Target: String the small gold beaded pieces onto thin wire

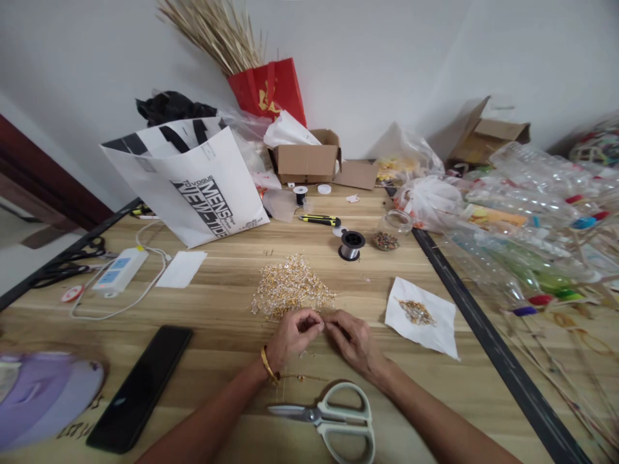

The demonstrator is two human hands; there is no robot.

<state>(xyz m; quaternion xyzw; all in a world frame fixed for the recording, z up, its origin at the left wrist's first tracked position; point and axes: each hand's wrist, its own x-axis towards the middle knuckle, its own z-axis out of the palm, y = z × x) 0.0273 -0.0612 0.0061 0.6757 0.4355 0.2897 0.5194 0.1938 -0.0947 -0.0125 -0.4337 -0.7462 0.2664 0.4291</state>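
My left hand (pixel 294 334), with a gold bangle (pixel 267 365) at its wrist, is closed in a pinch. Its fingertips meet those of my right hand (pixel 353 340), also pinched. Whatever sits between the fingertips is too small to make out. Just beyond the hands lies a heap of gold and clear beads (pixel 290 283). A thin gold chain (pixel 302 377) stretches over the wood below my left wrist. Nearer still are pale-handled scissors (pixel 333 419), their blades pointing left. A white paper (pixel 447 332) to the right bears a small pile of gold-coloured pieces (pixel 416 312).
Behind the heap are a wire spool (pixel 351 245), a jar of beads (pixel 387 240) and a yellow-black cutter (pixel 320 220). A phone (pixel 140 390) and power strip (pixel 120 270) lie left. A white bag (pixel 193 187) stands behind; plastic bottles (pixel 532 193) crowd the right.
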